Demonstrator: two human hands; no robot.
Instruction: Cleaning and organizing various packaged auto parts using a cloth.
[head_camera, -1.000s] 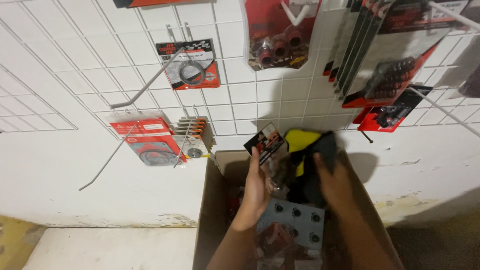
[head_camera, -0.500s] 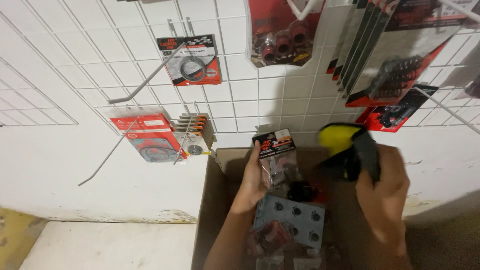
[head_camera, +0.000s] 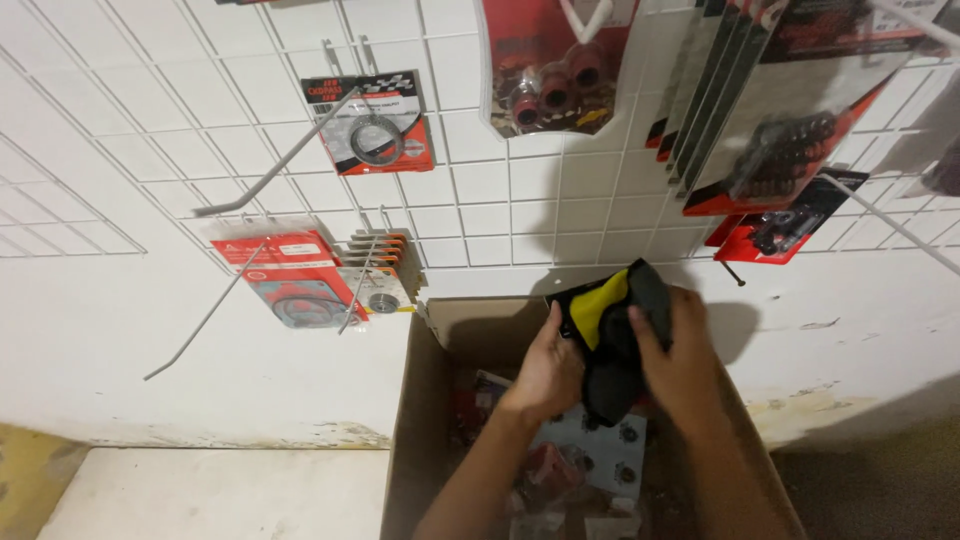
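Note:
Both hands grip one black and yellow packaged item (head_camera: 612, 320) above an open cardboard box (head_camera: 420, 420). My left hand (head_camera: 550, 368) holds its left side and my right hand (head_camera: 678, 358) clasps its right side and bottom. Inside the box lie a grey-blue card with dark round parts (head_camera: 600, 455) and red packets (head_camera: 550, 470), partly hidden by my arms.
A white wire grid on the wall carries hanging packs: a red pack with a ring (head_camera: 375, 125), red gasket packs (head_camera: 290, 280), a pack with red caps (head_camera: 555, 70), black-and-red packs (head_camera: 780, 110). Bare metal hooks (head_camera: 270, 170) stick out towards me. A pale floor slab (head_camera: 220, 495) lies left of the box.
My left hand let go of the small carded pack it held and came over to the black and yellow item. My right hand moved that item left, towards the middle above the box.

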